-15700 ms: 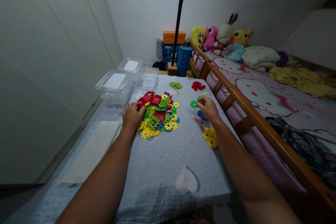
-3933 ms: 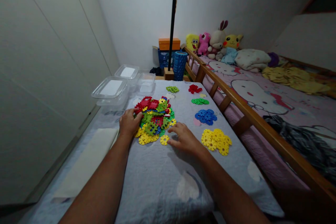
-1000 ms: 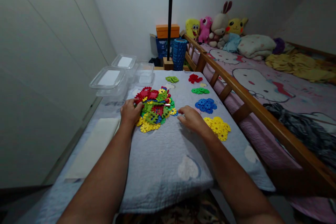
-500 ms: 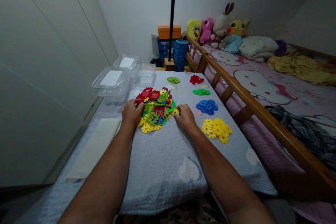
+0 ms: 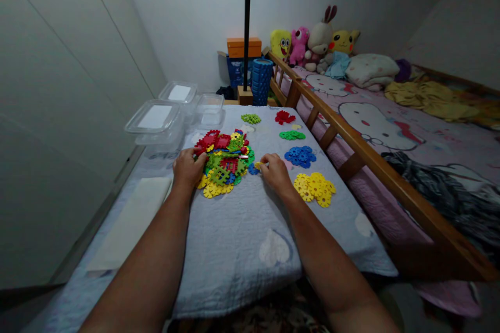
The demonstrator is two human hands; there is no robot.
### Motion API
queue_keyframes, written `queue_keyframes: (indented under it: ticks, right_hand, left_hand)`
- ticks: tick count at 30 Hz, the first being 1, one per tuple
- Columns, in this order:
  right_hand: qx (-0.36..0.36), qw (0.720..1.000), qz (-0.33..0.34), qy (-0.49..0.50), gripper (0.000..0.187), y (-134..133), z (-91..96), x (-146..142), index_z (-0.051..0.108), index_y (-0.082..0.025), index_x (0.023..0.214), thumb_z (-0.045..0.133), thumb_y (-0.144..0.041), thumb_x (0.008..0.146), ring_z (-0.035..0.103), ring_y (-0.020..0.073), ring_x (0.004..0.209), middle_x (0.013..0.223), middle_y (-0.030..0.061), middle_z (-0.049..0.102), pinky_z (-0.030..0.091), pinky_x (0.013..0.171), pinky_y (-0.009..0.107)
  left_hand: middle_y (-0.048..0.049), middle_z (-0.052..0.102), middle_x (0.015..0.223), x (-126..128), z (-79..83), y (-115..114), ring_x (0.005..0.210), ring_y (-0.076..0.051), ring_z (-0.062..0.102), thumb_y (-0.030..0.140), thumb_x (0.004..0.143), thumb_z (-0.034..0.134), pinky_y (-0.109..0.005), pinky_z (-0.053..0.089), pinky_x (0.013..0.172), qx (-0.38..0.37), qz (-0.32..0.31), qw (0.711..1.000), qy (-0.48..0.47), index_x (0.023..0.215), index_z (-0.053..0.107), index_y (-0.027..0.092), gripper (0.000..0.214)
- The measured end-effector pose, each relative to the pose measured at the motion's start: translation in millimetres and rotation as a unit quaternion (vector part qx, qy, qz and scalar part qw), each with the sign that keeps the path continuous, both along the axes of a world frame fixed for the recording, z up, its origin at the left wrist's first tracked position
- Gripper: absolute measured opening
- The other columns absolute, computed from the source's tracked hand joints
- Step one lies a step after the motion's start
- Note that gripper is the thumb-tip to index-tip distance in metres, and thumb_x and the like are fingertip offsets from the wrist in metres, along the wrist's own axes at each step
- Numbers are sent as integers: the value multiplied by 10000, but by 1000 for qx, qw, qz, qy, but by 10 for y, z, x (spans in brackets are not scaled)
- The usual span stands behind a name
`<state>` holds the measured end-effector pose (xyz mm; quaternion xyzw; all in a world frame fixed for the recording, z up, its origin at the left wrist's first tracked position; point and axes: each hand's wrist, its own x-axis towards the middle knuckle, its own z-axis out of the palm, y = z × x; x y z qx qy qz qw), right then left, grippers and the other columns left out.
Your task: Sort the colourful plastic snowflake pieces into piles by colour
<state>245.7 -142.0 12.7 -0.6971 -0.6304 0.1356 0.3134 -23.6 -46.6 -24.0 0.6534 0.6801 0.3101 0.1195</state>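
Note:
My left hand (image 5: 188, 167) rests against the left side of a mixed pile of plastic building pieces (image 5: 222, 160), its thumb and forefinger apart on the edge. The other fingertips are partly hidden. The pile mixes red and green square lattice pieces with yellow, blue and green notched discs. Just right of the pile, my right hand (image 5: 275, 173) pinches a yellow notched disc (image 5: 258, 165), tilted nearly edge-on. Close beside it, a blue disc (image 5: 253, 169) shows at the pile's right edge.
Sorted groups stand on the right: yellow discs (image 5: 314, 188), blue discs (image 5: 300, 156), green discs (image 5: 292, 136), red pieces (image 5: 285, 117) and light-green pieces (image 5: 250, 118). Clear lidded boxes (image 5: 154, 117) and a pale flat sheet (image 5: 128, 221) lie left. A wooden bed rail (image 5: 351, 143) borders the table.
My right hand has drawn the yellow disc slightly away from the pile, and it now tilts. A blue disc shows beside it. My left hand stays at the pile; the view has shifted slightly.

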Motion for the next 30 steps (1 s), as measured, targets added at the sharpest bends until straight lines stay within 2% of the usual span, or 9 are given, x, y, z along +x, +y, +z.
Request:
queue_keyframes:
  ticks: [3, 7, 12, 16, 22, 26, 30]
  right_hand:
    - [8, 999, 15, 35, 107, -34, 87, 153, 678, -183, 794, 582, -141, 815, 593, 172, 834, 868, 49, 680, 428, 794, 277]
    - [-8, 994, 24, 109, 106, -216, 264, 576, 677, -187, 790, 580, -225, 807, 581, 162, 735, 766, 13, 664, 430, 730, 281]
    - [-19, 988, -69, 138, 237, -619, 329, 1203, 695, -185, 909, 625, -321, 728, 544, 161, 652, 687, -22, 595, 395, 633, 281]
    - [-41, 982, -106, 152, 233, -895, 257, 1535, 675, -179, 814, 629, -361, 675, 576, 174, 701, 736, 7, 633, 425, 652, 287]
    - [-65, 978, -116, 161, 219, -1029, 87, 1670, 655, -187, 785, 601, -356, 656, 569, 171, 664, 712, 11, 633, 430, 614, 280]
    - [-68, 984, -130, 104, 173, -1017, 8, 1691, 655, -197, 771, 572, -305, 664, 585, 185, 689, 711, 23, 646, 433, 613, 276]
    - [-44, 989, -137, 40, 176, -971, 48, 1665, 675, -195, 815, 561, -272, 705, 612, 197, 776, 810, 43, 686, 466, 701, 293]
  left_hand:
    - [-137, 703, 1236, -8, -13, 14, 1193, -309, 635, 446, 884, 523, -450, 461, 1070, -2, -1, 1000, 0, 1168, 717, 183, 433]
    - [-125, 694, 1272, -18, -25, 20, 1206, -306, 630, 454, 883, 533, -451, 454, 1081, -6, 0, 1000, -6, 1188, 709, 199, 434]
    - [-138, 695, 1270, -27, -38, 22, 1205, -313, 629, 453, 885, 526, -456, 451, 1083, 0, -3, 1000, -7, 1195, 707, 183, 450]
    - [-133, 705, 1241, -27, -44, 27, 1200, -312, 631, 452, 884, 525, -458, 453, 1084, 0, -1, 1000, -5, 1164, 717, 189, 430]
    - [-138, 702, 1236, -27, -53, 37, 1201, -317, 626, 467, 869, 524, -460, 458, 1080, 1, 0, 1000, -2, 1158, 718, 187, 447]
    - [-151, 697, 1235, -28, -49, 41, 1206, -325, 623, 469, 872, 511, -464, 456, 1081, -2, -2, 1000, 1, 1159, 718, 171, 462]
    - [-142, 697, 1237, -26, -35, 35, 1206, -319, 622, 467, 869, 522, -456, 454, 1086, -4, -1, 1000, -1, 1145, 719, 181, 444]
